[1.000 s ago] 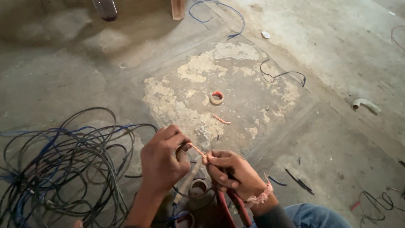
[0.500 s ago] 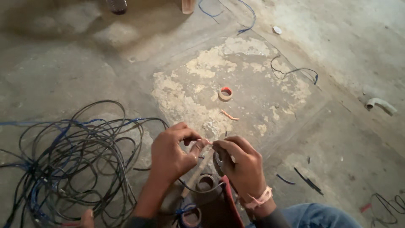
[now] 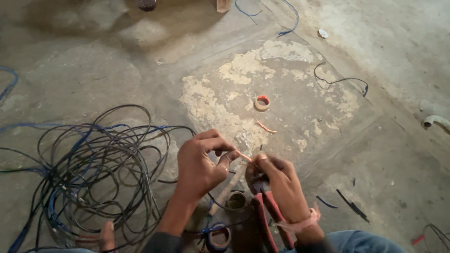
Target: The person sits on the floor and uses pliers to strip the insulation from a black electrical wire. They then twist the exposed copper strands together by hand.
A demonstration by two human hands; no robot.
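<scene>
My left hand (image 3: 200,164) and my right hand (image 3: 275,185) meet low in the middle of the view over a concrete floor. Between their fingertips they pinch a short bare copper wire end (image 3: 244,157). My right hand also holds red-handled pliers (image 3: 267,213), handles pointing down toward my wrist. A thin wire runs down from the hands to a dark tape roll (image 3: 218,237) at the bottom edge. A second tape roll (image 3: 236,200) lies on the floor just below the hands.
A big tangled coil of black and blue wire (image 3: 89,168) lies to the left. A small red-lined tape roll (image 3: 261,102) and a copper scrap (image 3: 266,127) lie ahead. Loose wire offcuts (image 3: 341,80) and a white pipe bend (image 3: 434,121) lie to the right. A bare toe (image 3: 107,235) shows at the bottom left.
Both hands have stayed together on the copper wire end, with fingers shifting slightly. The view has shifted a little, so the hands and coil sit differently in frame.
</scene>
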